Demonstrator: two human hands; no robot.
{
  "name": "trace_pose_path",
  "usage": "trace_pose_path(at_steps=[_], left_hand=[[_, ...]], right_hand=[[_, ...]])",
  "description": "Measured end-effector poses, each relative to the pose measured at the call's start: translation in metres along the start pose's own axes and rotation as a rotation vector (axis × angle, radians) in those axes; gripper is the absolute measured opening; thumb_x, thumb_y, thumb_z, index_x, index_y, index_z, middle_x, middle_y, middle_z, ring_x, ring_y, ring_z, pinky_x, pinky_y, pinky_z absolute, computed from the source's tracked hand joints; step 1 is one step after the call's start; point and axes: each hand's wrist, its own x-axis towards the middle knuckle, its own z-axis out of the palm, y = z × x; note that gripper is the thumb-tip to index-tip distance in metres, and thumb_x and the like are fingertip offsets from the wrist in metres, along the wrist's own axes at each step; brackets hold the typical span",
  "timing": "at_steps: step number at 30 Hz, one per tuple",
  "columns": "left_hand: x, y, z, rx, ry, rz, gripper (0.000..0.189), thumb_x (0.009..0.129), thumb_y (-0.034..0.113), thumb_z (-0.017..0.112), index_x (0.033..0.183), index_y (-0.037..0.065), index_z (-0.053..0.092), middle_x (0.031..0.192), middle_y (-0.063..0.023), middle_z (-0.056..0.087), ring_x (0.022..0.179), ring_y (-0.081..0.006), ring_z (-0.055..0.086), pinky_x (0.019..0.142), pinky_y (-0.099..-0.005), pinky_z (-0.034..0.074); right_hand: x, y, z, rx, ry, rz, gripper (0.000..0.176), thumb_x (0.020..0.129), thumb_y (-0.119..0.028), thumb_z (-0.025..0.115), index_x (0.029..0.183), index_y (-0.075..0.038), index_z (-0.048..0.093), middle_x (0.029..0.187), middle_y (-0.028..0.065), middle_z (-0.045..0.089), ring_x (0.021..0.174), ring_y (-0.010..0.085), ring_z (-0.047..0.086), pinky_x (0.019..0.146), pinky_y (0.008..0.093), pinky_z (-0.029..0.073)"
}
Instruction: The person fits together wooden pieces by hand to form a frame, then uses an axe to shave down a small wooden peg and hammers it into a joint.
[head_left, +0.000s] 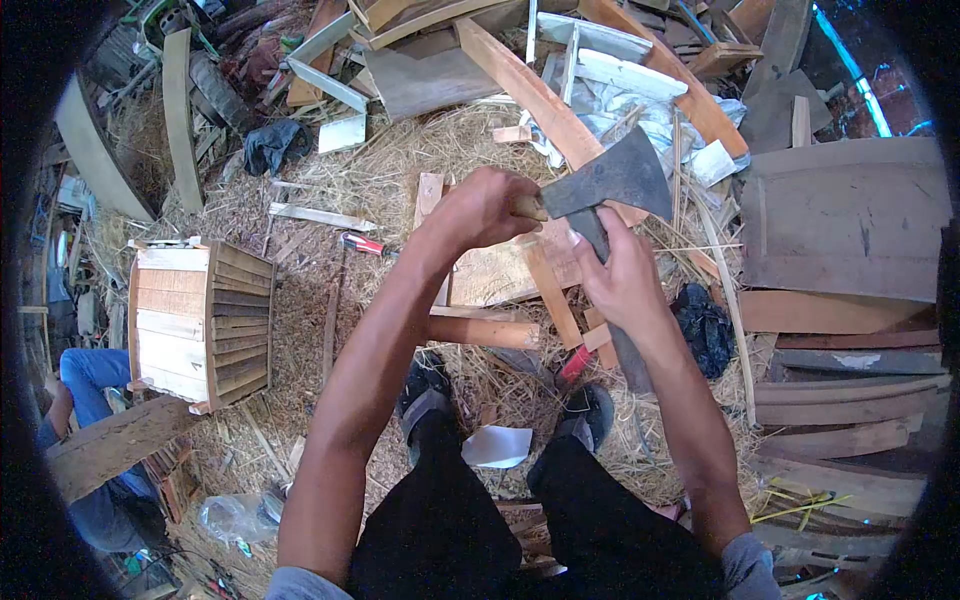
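Observation:
My left hand [487, 210] is closed around the wooden handle of a hatchet, right behind its dark steel head [612, 178]. The blade points up and to the right. My right hand [622, 278] grips a long dark narrow piece [628, 352] that runs from under the hatchet head down past my wrist. Both hands hover above a flat wooden board [492, 275] lying on straw. A round orange-brown wooden stick [485, 331] lies just below the board.
A small slatted wooden crate [205, 322] stands at the left. Another person's blue-clad leg [88, 375] shows at the far left. Planks and offcuts pile up along the top and right [845, 215]. A red-handled tool [362, 243] lies on the straw.

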Motion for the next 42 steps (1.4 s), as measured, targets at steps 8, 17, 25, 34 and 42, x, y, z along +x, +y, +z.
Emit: trace_pose_path(at_steps=[8,17,25,34,42], left_hand=[[0.001,-0.006,0.007,-0.011,-0.005,-0.075,0.032,0.068,0.020,0.084,0.092,0.002,0.071,0.081,-0.0193,0.070,0.077,-0.0398,0.069,0.070,-0.0447,0.055],[0.001,-0.011,0.011,-0.009,0.015,-0.053,0.029,0.069,0.020,0.084,0.087,0.003,0.069,0.079,-0.0196,0.069,0.075,-0.0398,0.068,0.067,-0.0445,0.055],[0.000,-0.005,0.008,-0.036,-0.007,-0.110,0.029,0.069,0.020,0.084,0.089,0.004,0.070,0.080,-0.0191,0.070,0.076,-0.0400,0.068,0.068,-0.0459,0.054],[0.000,0.002,0.001,0.005,-0.024,-0.085,0.033,0.068,0.018,0.083,0.097,0.007,0.073,0.084,-0.0187,0.071,0.078,-0.0397,0.068,0.070,-0.0454,0.055],[-0.001,-0.006,0.007,-0.044,0.005,-0.053,0.033,0.069,0.020,0.084,0.095,0.005,0.072,0.082,-0.0190,0.070,0.078,-0.0396,0.068,0.068,-0.0451,0.054]], right_hand=[[0.002,-0.025,-0.020,-0.277,-0.103,-0.105,0.028,0.094,-0.012,0.060,0.119,0.000,0.059,0.100,0.0277,0.067,0.092,0.0475,0.064,0.078,0.0502,0.052],[0.005,-0.032,-0.025,-0.331,-0.185,-0.036,0.026,0.093,-0.013,0.060,0.114,0.003,0.063,0.101,0.0270,0.068,0.092,0.0466,0.065,0.079,0.0513,0.052],[0.006,-0.038,-0.029,-0.221,-0.081,-0.103,0.029,0.090,-0.010,0.063,0.116,0.004,0.063,0.104,0.0269,0.068,0.097,0.0459,0.064,0.083,0.0488,0.052],[0.005,-0.034,-0.025,-0.227,-0.108,-0.041,0.023,0.091,-0.011,0.062,0.108,0.004,0.062,0.099,0.0281,0.066,0.096,0.0473,0.063,0.081,0.0497,0.051],[-0.003,-0.020,-0.021,-0.226,-0.034,-0.090,0.025,0.092,-0.012,0.062,0.110,0.005,0.063,0.100,0.0283,0.067,0.093,0.0476,0.064,0.079,0.0502,0.052]])
